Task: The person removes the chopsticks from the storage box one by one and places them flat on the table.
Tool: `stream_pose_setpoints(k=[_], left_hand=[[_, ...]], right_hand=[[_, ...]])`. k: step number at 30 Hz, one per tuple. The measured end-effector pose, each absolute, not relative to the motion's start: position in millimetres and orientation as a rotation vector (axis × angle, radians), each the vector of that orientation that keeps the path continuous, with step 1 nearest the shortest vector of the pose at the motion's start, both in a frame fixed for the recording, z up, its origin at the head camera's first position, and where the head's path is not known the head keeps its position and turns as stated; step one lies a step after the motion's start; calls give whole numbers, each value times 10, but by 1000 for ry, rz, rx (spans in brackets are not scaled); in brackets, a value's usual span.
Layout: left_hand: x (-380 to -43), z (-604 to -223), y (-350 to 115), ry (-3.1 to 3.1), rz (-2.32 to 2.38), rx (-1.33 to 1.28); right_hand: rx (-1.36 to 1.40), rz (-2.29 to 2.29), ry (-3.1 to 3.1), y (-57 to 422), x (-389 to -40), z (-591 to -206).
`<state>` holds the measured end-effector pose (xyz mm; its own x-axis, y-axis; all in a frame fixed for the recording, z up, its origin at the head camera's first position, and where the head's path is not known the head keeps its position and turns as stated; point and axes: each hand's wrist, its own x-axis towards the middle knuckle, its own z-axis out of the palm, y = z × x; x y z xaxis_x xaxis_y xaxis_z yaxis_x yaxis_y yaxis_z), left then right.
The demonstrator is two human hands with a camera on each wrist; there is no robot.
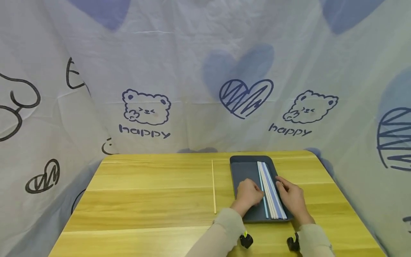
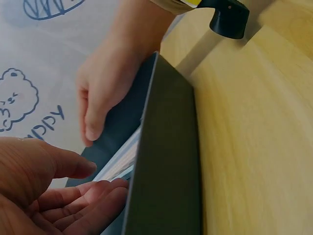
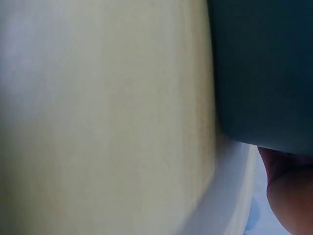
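Observation:
Long thin sticks [image 1: 272,192], white and pale blue, lie side by side along the right half of a dark grey tray [image 1: 239,169]. My left hand [image 1: 249,192] is over the tray, its fingertips right at the light blue stick [image 1: 265,208] on the left side of the bundle. The left wrist view shows its thumb apart from the loosely bent fingers [image 2: 105,196]. At the tray's right rim is my right hand [image 1: 292,196], its fingers mostly straight and pointing forward. Only a small part of it shows in the right wrist view, beside the tray wall.
A single yellowish stick [image 1: 214,187] lies on the wooden table [image 1: 144,192], left of the tray and roughly parallel to its side. Behind the table hangs a pale cloth [image 1: 192,89] printed with hearts and bears. Small black devices [image 1: 246,241] are worn at both wrists.

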<state>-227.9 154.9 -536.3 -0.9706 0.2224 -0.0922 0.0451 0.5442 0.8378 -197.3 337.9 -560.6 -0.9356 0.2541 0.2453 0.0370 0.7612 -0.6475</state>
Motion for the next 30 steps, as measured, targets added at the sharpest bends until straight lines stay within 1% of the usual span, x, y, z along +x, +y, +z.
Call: stream_pose_setpoints(k=[1,8,20,30], left_hand=[[-2262,-5331,1561,2571,1404,207],[-2240,-5417,1662,2608,1336,167],[-2192,-5396,1694,2639,1305,133],[-2203,-5473,1733,2648,1327,111]], right_hand=[[-227,962,-2639,3381,-1978,-5603],[-237,994,-2645,3394,-1984,-5629],[-266,1023,-2643,3368,-1987,-5603],[-266,975,-2625,3356,-1993,-5618]])
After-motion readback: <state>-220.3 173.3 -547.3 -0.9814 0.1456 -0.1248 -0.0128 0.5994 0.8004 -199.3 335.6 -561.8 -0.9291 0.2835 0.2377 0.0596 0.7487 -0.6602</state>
